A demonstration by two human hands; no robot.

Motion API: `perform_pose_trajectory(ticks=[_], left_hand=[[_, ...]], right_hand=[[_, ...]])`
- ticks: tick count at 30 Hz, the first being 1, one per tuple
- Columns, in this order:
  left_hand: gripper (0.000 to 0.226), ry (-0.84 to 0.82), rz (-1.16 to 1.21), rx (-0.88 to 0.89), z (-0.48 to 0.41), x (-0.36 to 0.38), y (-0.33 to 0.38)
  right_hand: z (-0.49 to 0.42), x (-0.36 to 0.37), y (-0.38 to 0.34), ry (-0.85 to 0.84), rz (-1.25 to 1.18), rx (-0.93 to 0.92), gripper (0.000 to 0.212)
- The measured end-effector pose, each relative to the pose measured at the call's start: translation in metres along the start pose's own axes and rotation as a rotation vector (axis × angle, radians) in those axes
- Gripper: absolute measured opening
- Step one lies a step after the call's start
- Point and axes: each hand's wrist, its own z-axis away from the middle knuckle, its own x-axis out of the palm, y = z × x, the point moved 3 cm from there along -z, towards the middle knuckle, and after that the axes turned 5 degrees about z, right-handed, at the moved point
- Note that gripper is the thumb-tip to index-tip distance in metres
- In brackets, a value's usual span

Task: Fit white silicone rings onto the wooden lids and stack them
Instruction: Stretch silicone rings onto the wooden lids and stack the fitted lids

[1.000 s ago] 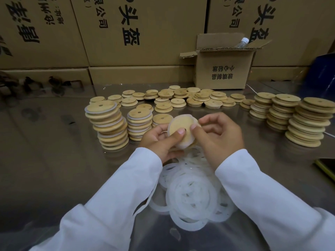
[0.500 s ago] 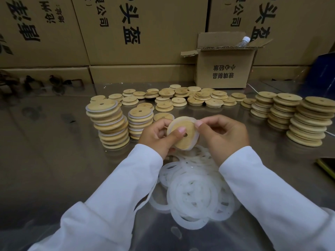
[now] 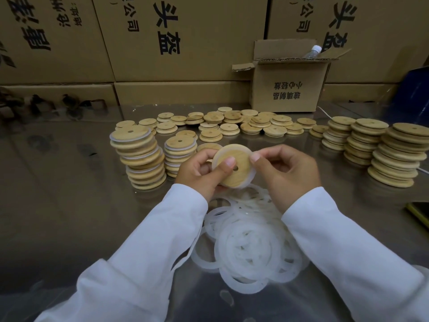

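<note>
Both hands hold one round wooden lid (image 3: 236, 173) with a small centre hole, tilted toward me above the table. A white silicone ring (image 3: 249, 180) shows around its rim. My left hand (image 3: 202, 173) grips the lid, thumb pressed on its face. My right hand (image 3: 285, 170) pinches the ring at the lid's upper right edge. A heap of loose white rings (image 3: 248, 242) lies below my hands. Two stacks of ringed lids (image 3: 141, 159) (image 3: 180, 152) stand to the left.
Loose bare lids (image 3: 234, 126) are spread across the back of the table. Three stacks of bare lids (image 3: 394, 154) stand at the right. A small open carton (image 3: 287, 89) sits behind, and big cartons form a wall. A dark flat object (image 3: 420, 210) lies at the right edge.
The lid has turned in my hands, so its hole now faces me, and the ring sits further round its rim. My right thumb has shifted along the edge.
</note>
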Motion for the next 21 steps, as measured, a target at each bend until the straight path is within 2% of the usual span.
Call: perform_pose_trajectory(ticks=[5, 11, 18, 21], left_hand=[[0.004, 0.072, 0.017, 0.015, -0.0003, 0.0002, -0.0024], [0.004, 0.081, 0.031, 0.005, 0.0025, 0.0024, -0.0028], [0.011, 0.070, -0.084, -0.100, 0.0000, -0.0002, -0.0061], [0.007, 0.051, -0.149, -0.073, 0.0016, 0.0005, -0.0050]], right_hand=[[0.0050, 0.0034, -0.0008, 0.019, -0.012, -0.054, 0.013], [0.0051, 0.0028, 0.0005, 0.059, 0.005, -0.049, 0.011], [0.0020, 0.0021, 0.0064, 0.015, 0.146, 0.004, 0.016], [0.0020, 0.0028, 0.0045, -0.027, 0.216, -0.022, 0.021]])
